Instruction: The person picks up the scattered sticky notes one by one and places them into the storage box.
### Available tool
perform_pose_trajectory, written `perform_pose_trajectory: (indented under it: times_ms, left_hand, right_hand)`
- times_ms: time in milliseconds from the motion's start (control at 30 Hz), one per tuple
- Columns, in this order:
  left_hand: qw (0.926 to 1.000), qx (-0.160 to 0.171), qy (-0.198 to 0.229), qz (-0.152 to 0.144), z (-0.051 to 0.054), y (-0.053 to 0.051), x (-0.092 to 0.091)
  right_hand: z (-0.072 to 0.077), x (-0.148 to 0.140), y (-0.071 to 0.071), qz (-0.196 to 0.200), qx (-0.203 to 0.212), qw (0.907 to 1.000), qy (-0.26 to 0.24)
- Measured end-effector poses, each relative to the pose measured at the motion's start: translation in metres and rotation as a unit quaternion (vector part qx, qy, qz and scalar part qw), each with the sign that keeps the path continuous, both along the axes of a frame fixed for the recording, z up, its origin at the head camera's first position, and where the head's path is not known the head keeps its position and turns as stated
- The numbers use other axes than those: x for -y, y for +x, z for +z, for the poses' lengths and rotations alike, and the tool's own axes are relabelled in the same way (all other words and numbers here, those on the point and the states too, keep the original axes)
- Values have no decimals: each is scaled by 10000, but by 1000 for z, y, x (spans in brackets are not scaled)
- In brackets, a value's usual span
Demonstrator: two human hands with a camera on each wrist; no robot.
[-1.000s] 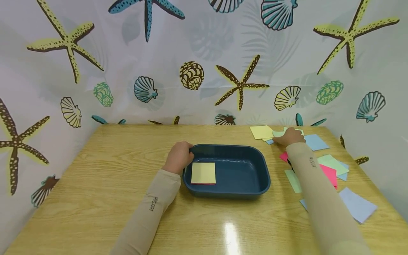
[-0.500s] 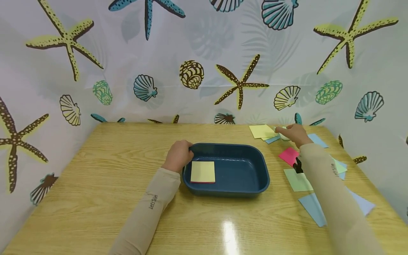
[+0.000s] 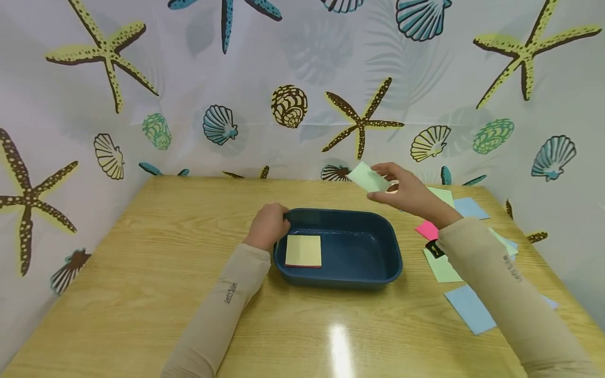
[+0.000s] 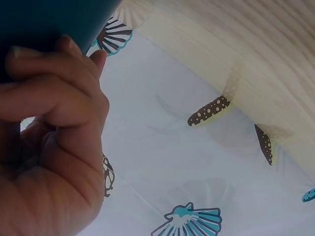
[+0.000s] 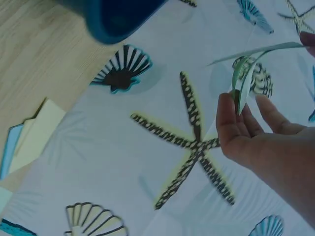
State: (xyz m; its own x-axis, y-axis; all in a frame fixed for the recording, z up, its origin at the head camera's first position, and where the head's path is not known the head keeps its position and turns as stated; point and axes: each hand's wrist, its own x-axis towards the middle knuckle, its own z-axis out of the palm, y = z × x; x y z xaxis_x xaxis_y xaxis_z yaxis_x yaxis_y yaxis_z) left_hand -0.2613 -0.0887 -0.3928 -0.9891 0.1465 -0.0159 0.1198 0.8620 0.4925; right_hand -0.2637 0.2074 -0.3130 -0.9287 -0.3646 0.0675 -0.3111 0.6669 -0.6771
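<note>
A dark blue plastic tub (image 3: 361, 257) sits on the table. My left hand (image 3: 268, 227) grips its rim at the back left corner, and the left wrist view shows that hand (image 4: 54, 128) with curled fingers against the tub's side. Inside the tub, at the left, lies a pad of yellow sticky notes (image 3: 303, 251) with a red layer beneath. Above the table, behind the tub, my right hand (image 3: 408, 194) pinches pale green sticky notes (image 3: 367, 177). In the right wrist view these green notes (image 5: 245, 81) are bent and fanned apart between thumb and fingers.
On the right side of the wooden table (image 3: 189, 205) lie several loose notes, among them a pink note (image 3: 427, 230), a blue note (image 3: 471, 308), a green note (image 3: 441, 268) and a blue note (image 3: 471, 208) farther back. A shell-and-starfish cloth (image 3: 255, 79) hangs behind.
My right hand has lifted pale green sticky notes from the back right of the table and moved left and up with them. My left hand stays on the tub's rim.
</note>
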Motion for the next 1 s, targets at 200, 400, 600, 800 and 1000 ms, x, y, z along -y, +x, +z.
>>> perform_pose_trajectory:
  times_ms: [200, 400, 600, 800, 1000]
  left_hand:
    - [9998, -149, 42, -110, -1, -2, 2]
    - [9997, -156, 70, -184, -2, -3, 2]
    - [9996, 15, 153, -227, -1, -2, 3]
    - [9997, 44, 95, -217, 1, -1, 3]
    - [9997, -7, 94, -218, 1, -1, 4]
  right_hand:
    - [-10, 46, 14, 1416, -523, 9857, 751]
    - [-27, 81, 17, 2314, -277, 9595, 1585]
    - [-36, 108, 16, 2721, 176, 9394, 2077]
    - [-46, 126, 12, 2867, 261, 9218, 2597]
    - [-57, 132, 9, 2672, 480, 9155, 2970]
